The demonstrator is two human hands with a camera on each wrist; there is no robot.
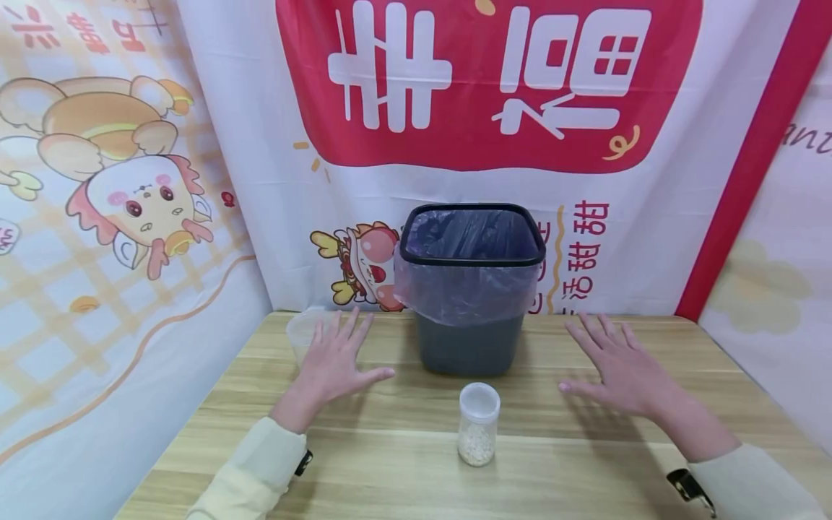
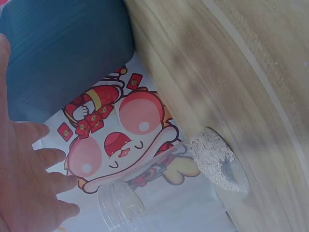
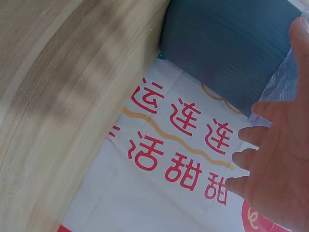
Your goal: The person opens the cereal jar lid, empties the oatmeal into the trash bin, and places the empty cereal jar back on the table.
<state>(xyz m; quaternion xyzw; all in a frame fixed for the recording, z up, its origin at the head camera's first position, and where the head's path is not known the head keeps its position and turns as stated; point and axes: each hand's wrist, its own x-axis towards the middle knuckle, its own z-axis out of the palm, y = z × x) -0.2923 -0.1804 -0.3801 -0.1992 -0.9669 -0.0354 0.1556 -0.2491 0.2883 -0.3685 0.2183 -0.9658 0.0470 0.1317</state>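
Observation:
My left hand (image 1: pixel 334 359) hovers over the left side of the table with its fingers spread, holding nothing. Just beyond it stands a clear plastic jar (image 1: pixel 305 328), partly hidden by the fingers; the left wrist view shows pale flaky stuff (image 2: pixel 217 159) at its bottom. On the right, my right hand (image 1: pixel 627 375) is also spread above the tabletop, with nothing in it. Between the hands, a small clear jar (image 1: pixel 478 426) with a whitish top holds pale grains. Behind this jar is a dark grey trash can (image 1: pixel 468 350) lined with a translucent bag (image 1: pixel 464 292).
Everything stands on a wood-grain table (image 1: pixel 390 469). A printed cloth (image 1: pixel 650 238) hangs along its back edge, close behind the trash can. More printed cloth (image 1: pixel 130 325) covers the left side, and another sheet (image 1: pixel 780 347) hangs at the right.

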